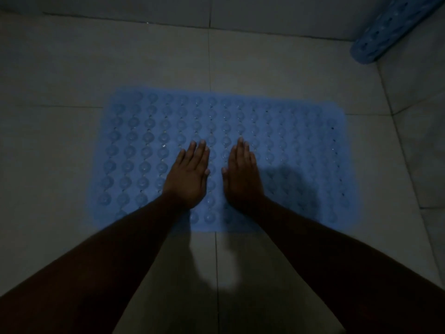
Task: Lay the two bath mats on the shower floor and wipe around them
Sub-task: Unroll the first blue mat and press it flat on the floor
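Observation:
A blue bath mat (289, 131) with rows of round suction cups lies flat on the tiled shower floor (60, 75). My left hand (189, 175) rests palm down on the mat near its middle, fingers straight and close together. My right hand (242, 174) lies palm down just beside it, a small gap between the two. Neither hand holds anything. A second blue mat (390, 30), rolled into a tube, leans in the far right corner against the wall.
Pale tiled walls (421, 97) close the floor at the back and on the right. Bare tile surrounds the flat mat on all sides. The light is dim, and my arms cast a shadow on the mat's right part.

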